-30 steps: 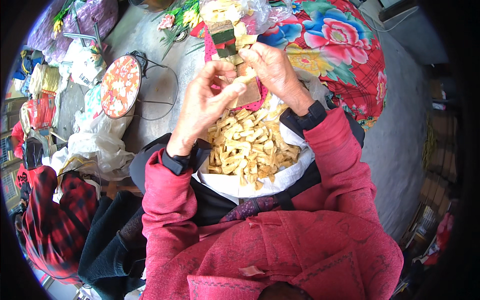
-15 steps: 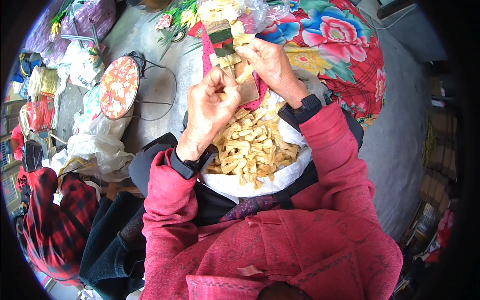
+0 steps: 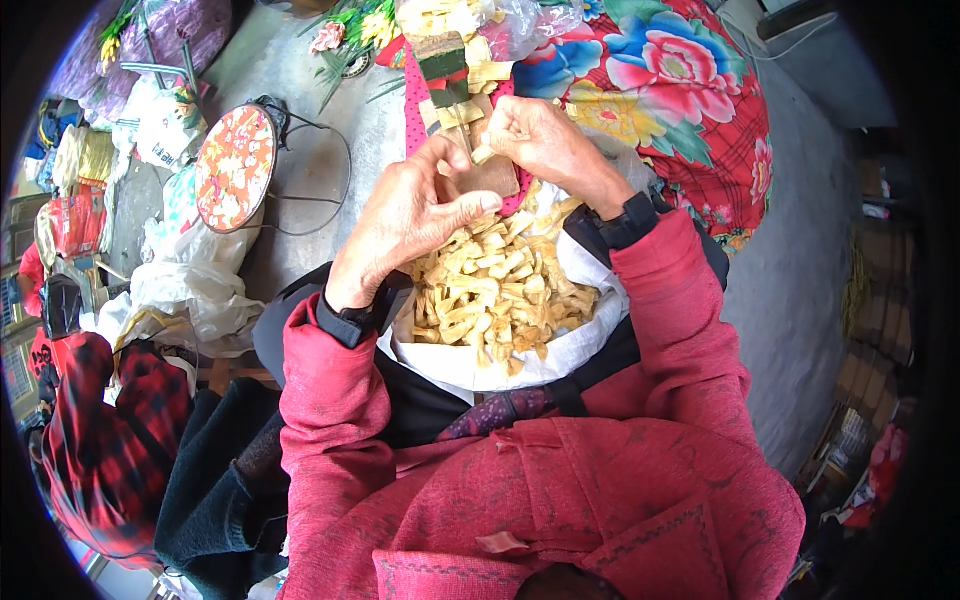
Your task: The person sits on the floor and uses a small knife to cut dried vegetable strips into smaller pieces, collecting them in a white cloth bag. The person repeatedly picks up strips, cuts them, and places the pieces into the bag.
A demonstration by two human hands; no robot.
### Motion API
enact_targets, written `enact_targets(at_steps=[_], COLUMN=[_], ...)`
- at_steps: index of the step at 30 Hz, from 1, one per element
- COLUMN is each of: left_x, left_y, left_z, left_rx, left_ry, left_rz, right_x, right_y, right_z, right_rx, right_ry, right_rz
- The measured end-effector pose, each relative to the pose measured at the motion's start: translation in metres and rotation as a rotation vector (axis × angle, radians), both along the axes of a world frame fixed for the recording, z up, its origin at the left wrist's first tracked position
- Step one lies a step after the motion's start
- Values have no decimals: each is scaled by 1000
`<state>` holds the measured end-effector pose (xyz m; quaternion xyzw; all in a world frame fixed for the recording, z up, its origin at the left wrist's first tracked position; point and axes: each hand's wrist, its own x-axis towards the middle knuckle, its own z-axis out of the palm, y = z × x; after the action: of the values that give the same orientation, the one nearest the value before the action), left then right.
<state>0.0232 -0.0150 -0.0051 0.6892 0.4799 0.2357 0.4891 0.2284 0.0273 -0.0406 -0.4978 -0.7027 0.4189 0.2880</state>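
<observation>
A small pale yellow strip (image 3: 482, 155) pokes out from the fingers of my right hand (image 3: 550, 150), which is closed on it. My left hand (image 3: 410, 215) is to its left, thumb and fingers apart, with nothing visible in it. Both hands are over a wooden board (image 3: 497, 180) on pink dotted cloth; a thin rod stands along the board. Beyond them, pale strips (image 3: 490, 72) lie by a dark green wrapped block (image 3: 443, 65). Below the hands, a white sack (image 3: 450, 372) in my lap holds a heap of folded yellowish pieces (image 3: 500, 290).
A round stool with a floral top (image 3: 237, 168) stands to the left, near white plastic bags (image 3: 195, 290). Red floral cloth (image 3: 690, 110) covers a bulky shape at the right. Artificial flowers (image 3: 375, 30) lie at the far side. Someone in a checked sleeve (image 3: 110, 450) is at lower left.
My left hand has opened from a pinch and moved slightly down and left, away from the strip. My right hand has shifted a little down and right, keeping the strip.
</observation>
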Motion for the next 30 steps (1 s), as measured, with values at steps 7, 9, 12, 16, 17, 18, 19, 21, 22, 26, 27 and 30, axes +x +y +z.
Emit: enact_targets(at_steps=[7, 9, 12, 16, 17, 18, 19, 21, 22, 26, 27, 30], left_x=[7, 2, -10, -11, -8, -2, 4, 9, 10, 10, 10, 9], left_y=[-1, -1, 8, 12, 9, 6, 1, -2, -2, 7, 9, 8], left_z=[0, -3, -2, 4, 5, 5, 4, 4, 4, 1, 0, -4], left_rx=[447, 306, 148, 268, 356, 374, 347, 530, 583, 788, 814, 746], left_ry=[156, 110, 5, 245, 183, 106, 54, 91, 62, 15, 17, 24], left_rz=[29, 138, 336, 418, 274, 136, 7, -109, -44, 215, 208, 176], right_x=[1, 10, 31, 43, 39, 35, 29, 19, 8, -6, -8, -15], right_y=[-4, -1, 5, 9, 9, 8, 8, -1, -1, -12, -13, -18], right_z=[19, 29, 46, 61, 60, 60, 58, 53, 47, 38, 37, 34], right_rx=[-194, -201, -323, -448, -411, -370, -323, -102, -44, 64, 113, -172], right_ry=[319, 193, 97, 625, 750, 839, 912, 630, 570, 108, 42, 179], right_rz=[289, 298, 287, 205, 199, 164, 108, 130, 131, 257, 290, 289])
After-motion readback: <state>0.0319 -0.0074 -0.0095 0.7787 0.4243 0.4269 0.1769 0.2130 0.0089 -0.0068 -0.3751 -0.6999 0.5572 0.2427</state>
